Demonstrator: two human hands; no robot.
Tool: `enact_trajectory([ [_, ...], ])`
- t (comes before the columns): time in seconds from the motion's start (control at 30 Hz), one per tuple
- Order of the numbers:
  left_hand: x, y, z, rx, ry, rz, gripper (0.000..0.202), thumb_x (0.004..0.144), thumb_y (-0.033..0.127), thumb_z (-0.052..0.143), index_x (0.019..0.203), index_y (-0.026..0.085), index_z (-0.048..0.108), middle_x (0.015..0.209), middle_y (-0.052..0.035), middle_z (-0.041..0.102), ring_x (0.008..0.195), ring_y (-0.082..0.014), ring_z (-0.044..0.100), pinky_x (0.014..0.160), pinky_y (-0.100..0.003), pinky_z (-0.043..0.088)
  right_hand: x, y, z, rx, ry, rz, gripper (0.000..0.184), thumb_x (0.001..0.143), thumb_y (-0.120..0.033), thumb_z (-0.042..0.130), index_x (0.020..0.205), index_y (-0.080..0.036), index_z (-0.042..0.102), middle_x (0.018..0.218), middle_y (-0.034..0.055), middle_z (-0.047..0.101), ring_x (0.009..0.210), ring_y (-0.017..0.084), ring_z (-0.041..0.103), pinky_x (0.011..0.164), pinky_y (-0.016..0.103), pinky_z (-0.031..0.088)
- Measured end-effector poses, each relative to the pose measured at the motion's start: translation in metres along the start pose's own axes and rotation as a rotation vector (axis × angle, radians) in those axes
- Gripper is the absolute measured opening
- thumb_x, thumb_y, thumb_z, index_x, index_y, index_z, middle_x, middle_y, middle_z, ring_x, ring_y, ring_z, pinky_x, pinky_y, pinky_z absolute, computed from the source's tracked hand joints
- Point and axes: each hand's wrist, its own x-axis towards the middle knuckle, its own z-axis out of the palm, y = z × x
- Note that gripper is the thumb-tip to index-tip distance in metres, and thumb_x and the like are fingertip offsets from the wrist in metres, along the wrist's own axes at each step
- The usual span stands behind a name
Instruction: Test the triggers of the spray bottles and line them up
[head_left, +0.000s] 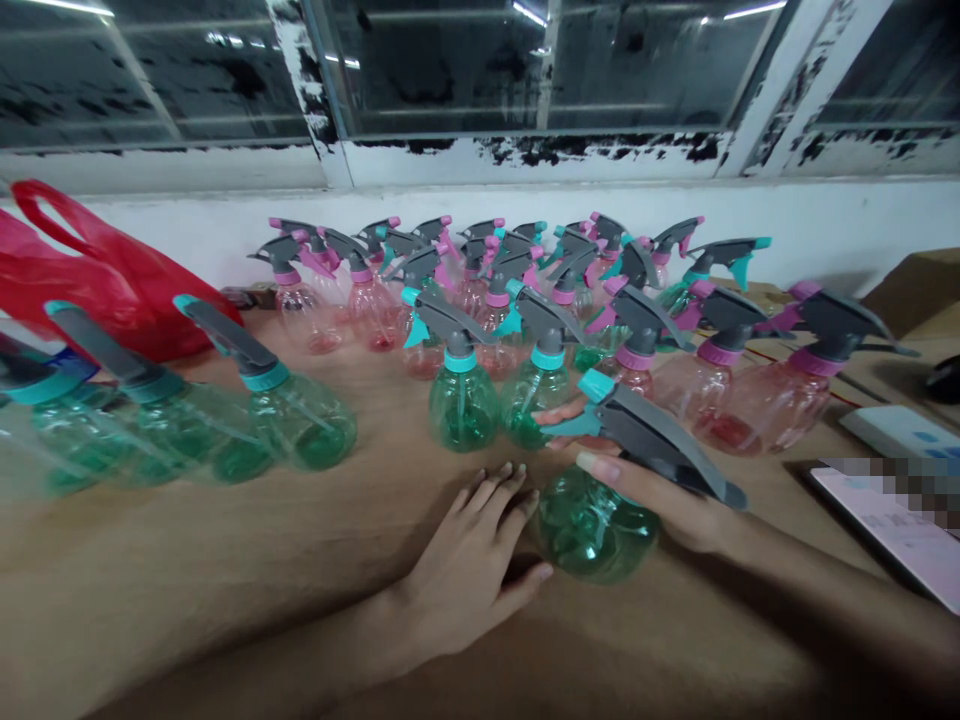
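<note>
The right hand grasps a green spray bottle around its neck, well right of the red bag, the left hand lying open and unladen, nearer that bag; the step appears to be positioning, the next move calling for steady control.

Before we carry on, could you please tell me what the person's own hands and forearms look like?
The left hand and right hand are bare, with no gloves; no sleeve shows on either forearm. No watch or bracelet shows either. The right thumbnail looks long.
</note>
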Motion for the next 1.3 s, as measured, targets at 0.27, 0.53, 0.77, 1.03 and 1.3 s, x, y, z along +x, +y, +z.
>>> enact_trajectory([
  [0.27, 0.0003, -0.0001, 0.0002, 0.019, -0.019, 0.003, 0.056, 0.092, 0.047, 0.049, 0.133, 0.008, 0.045, 0.138, -0.017, 0.045, 0.13, -0.0324, 0.036, 0.103, -0.051, 0.033, 0.0015, 0.0015, 0.0, -0.002, -0.022, -0.013, 0.028, 0.085, -0.038, 0.06, 0.111, -0.027, 0.057, 0.109, 0.0032, 0.062, 0.093, 0.018, 0.064, 0.081, 0.031, 0.053],
  [0.53, 0.0004, 0.0002, -0.0014, -0.012, -0.003, -0.011, 0.054, 0.093, 0.047, 0.048, 0.132, 0.01, 0.045, 0.137, -0.0148, 0.046, 0.129, -0.0306, 0.037, 0.103, -0.049, 0.034, 0.0015, 0.0017, -0.0001, 0.014, -0.038, -0.011, 0.028, 0.086, -0.038, 0.059, 0.112, -0.028, 0.057, 0.111, 0.0029, 0.062, 0.095, 0.017, 0.063, 0.083, 0.03, 0.052],
  [0.77, 0.0008, 0.0008, -0.0023, 0.016, -0.021, 0.002, 0.054, 0.093, 0.047, 0.046, 0.132, 0.01, 0.045, 0.138, -0.0159, 0.045, 0.13, -0.0319, 0.036, 0.102, -0.05, 0.035, 0.002, -0.0004, -0.0001, 0.022, -0.021, -0.001, 0.028, 0.084, -0.037, 0.06, 0.11, -0.026, 0.058, 0.106, 0.0048, 0.063, 0.089, 0.019, 0.064, 0.079, 0.032, 0.054],
  [1.03, 0.0001, 0.0007, -0.0021, 0.007, -0.046, -0.018, 0.056, 0.092, 0.046, 0.05, 0.133, 0.009, 0.045, 0.141, -0.0159, 0.042, 0.132, -0.0313, 0.033, 0.105, -0.049, 0.031, 0.0024, -0.0033, 0.0011, -0.04, 0.002, -0.016, 0.026, 0.083, -0.038, 0.06, 0.107, -0.027, 0.061, 0.105, 0.0041, 0.067, 0.088, 0.019, 0.066, 0.084, 0.036, 0.053],
  [1.3, 0.0016, 0.001, -0.0032, 0.011, -0.037, 0.004, 0.056, 0.092, 0.046, 0.051, 0.133, 0.008, 0.044, 0.138, -0.0171, 0.045, 0.13, -0.0324, 0.036, 0.103, -0.051, 0.035, 0.0016, -0.0002, 0.0002, -0.045, -0.007, 0.004, 0.027, 0.084, -0.038, 0.06, 0.109, -0.026, 0.059, 0.104, 0.0042, 0.068, 0.09, 0.02, 0.066, 0.085, 0.036, 0.053],
])
